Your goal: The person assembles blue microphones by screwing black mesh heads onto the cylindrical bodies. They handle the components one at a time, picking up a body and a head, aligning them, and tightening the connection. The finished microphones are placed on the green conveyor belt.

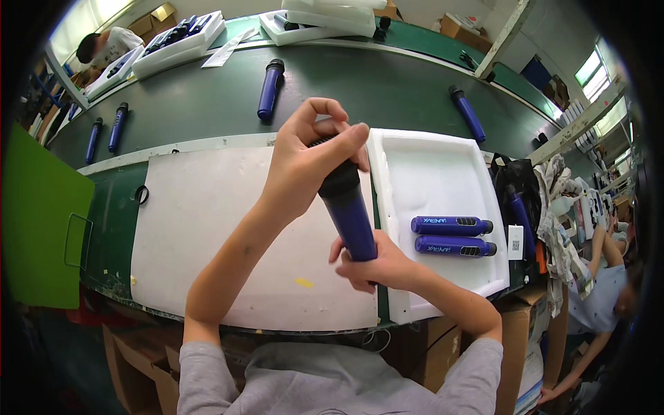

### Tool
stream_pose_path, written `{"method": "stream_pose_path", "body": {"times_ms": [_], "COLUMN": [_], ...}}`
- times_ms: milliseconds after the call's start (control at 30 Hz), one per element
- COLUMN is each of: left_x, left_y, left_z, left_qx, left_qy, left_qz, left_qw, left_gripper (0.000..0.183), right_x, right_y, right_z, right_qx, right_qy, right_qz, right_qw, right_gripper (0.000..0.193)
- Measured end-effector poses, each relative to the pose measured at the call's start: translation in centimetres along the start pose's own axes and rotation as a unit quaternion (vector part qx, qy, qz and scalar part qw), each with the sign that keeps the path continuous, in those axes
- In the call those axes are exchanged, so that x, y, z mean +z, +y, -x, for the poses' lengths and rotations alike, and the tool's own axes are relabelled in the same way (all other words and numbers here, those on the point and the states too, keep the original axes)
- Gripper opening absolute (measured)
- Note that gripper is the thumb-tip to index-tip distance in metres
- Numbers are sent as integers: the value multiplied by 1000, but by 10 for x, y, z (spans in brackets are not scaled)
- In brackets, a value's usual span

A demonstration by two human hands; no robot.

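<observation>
Over the work surface I hold a blue tube-shaped handle with a black top (351, 221), tilted slightly. My left hand (301, 162) is closed about the black top end, fingers and thumb curled over it; they partly hide that end. Lower down, my right hand (387, 264) wraps round the bottom of the same tube. Beneath lies a white sheet (207, 235). Just right of it, a white foam tray (443, 176) holds two similar blue tubes, one above the other (451, 225), with dark button panels on their sides.
More blue tubes, such as one near the middle (270, 90), stand or lie along the green bench (207, 90). A black ring (142, 194) rests at the sheet's left edge. Foam trays (178, 45) line the far side. A green panel (45, 221) rises at left; co-workers are at both sides.
</observation>
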State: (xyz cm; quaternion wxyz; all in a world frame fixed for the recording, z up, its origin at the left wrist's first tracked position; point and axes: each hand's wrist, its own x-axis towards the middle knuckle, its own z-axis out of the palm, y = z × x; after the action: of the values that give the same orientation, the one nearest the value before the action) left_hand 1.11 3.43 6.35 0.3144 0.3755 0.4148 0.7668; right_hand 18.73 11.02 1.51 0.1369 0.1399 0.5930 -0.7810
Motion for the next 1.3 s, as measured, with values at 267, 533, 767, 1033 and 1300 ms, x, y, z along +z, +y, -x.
{"method": "stream_pose_path", "body": {"times_ms": [267,533,767,1033,1300], "left_x": [-2,-6,7,-7,-4], "left_y": [-1,1,4,0,-5], "left_z": [4,-5,4,-2,-6], "left_qx": [23,35,43,46,86], "left_qy": [52,-43,88,-37,85], "left_qz": [-111,-36,-137,29,-189], "left_qw": [992,998,986,998,975], "left_gripper": [26,25,17,18,17], "right_x": [1,6,7,-5,5], "right_y": [3,1,19,0,17], "right_z": [-5,-2,-20,0,-21], "right_qx": [-39,-48,-201,4,-175], "right_qy": [81,52,251,-52,252], "right_qz": [60,-1,245,-29,213], "right_qw": [994,997,915,998,928], "right_gripper": [18,19,17,16,19]}}
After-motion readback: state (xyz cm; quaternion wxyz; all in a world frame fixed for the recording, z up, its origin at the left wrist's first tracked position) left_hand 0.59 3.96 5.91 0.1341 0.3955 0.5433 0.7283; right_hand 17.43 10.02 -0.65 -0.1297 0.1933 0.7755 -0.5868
